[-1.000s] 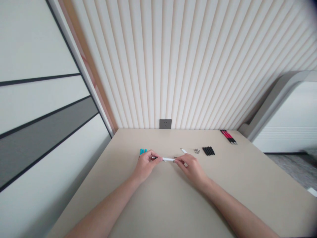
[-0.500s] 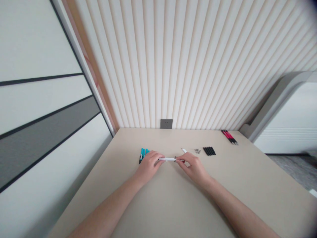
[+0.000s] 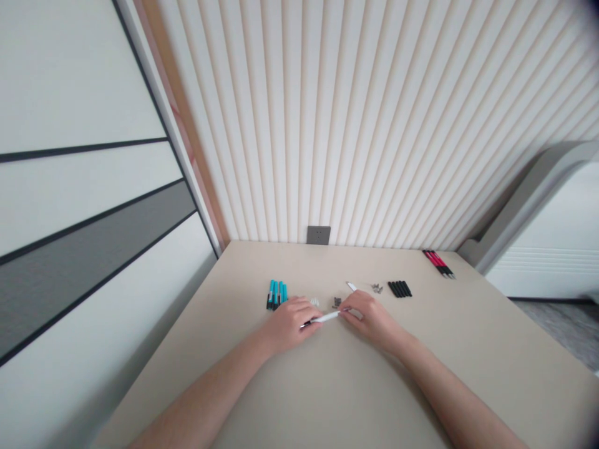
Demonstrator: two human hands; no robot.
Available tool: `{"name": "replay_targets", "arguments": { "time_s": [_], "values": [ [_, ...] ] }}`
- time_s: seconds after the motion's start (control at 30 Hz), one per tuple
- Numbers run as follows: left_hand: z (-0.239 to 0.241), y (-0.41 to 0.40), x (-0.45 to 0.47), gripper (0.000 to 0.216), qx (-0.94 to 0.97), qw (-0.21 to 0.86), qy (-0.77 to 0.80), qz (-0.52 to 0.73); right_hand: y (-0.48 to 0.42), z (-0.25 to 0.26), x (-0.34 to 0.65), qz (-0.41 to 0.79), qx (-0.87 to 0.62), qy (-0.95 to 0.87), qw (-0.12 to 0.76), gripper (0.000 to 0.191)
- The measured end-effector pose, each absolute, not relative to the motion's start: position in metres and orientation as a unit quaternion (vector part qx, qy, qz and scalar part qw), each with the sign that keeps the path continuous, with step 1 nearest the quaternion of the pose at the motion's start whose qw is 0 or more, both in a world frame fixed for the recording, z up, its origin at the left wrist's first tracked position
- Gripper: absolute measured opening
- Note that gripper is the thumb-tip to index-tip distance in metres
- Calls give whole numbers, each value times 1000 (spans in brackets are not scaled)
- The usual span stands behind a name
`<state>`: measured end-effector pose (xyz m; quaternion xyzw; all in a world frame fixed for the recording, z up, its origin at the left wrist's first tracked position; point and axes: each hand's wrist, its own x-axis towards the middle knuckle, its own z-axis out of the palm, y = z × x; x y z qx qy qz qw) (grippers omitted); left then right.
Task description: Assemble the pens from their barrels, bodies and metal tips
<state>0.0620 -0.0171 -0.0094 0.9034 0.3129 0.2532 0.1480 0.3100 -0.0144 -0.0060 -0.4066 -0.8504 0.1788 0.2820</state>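
Both hands hold a white pen (image 3: 326,317) above the tabletop, tilted slightly with its left end nearer me. My left hand (image 3: 292,323) is closed around the dark left end, part of which shows between the fingers. My right hand (image 3: 367,312) pinches the right end, and its fingertips hide that tip. Just behind the pen lie small white pieces (image 3: 315,302) and small dark grey pieces (image 3: 337,302). Past my right fingers another white stick-shaped piece (image 3: 350,286) shows partly. Several turquoise-and-black pen parts (image 3: 276,294) lie beside my left hand.
On the beige table (image 3: 299,386), small metallic cone-like pieces (image 3: 377,289) and several black tubes (image 3: 400,289) lie right of my hands. Red-and-black pens (image 3: 438,264) rest near the back right corner. A ribbed wall (image 3: 281,125) with a grey socket (image 3: 319,235) borders the table's back.
Both hands have come slightly nearer to me with the pen, which has gone from level to tilted. The small white and dark pieces behind it show more. The view has shifted a little.
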Motion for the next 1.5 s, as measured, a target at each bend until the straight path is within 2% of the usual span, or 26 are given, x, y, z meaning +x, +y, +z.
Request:
{"name": "replay_targets", "arguments": {
  "time_s": [0.2,0.57,0.87,1.07,1.23,1.4,1.5],
  "values": [
    [-4,-27,67,22,888,208,307,273,-15,-3,310,172,-381,-869,266,18],
    [-10,-14,62,11,859,117,391,309,-18,-3,310,171,-420,-848,275,20],
    [-11,-11,61,14,878,92,383,272,-20,-10,302,165,-417,-840,306,22],
    [-12,-10,61,17,869,118,383,288,-25,-7,299,196,-429,-823,316,20],
    [-14,-10,63,17,826,143,440,322,-16,-8,309,181,-445,-801,358,39],
    [-12,-9,65,22,708,288,492,416,2,-21,326,91,-501,-798,324,24],
    [-12,-8,64,19,704,265,501,428,9,-28,334,43,-524,-799,290,25]
  ]
}}
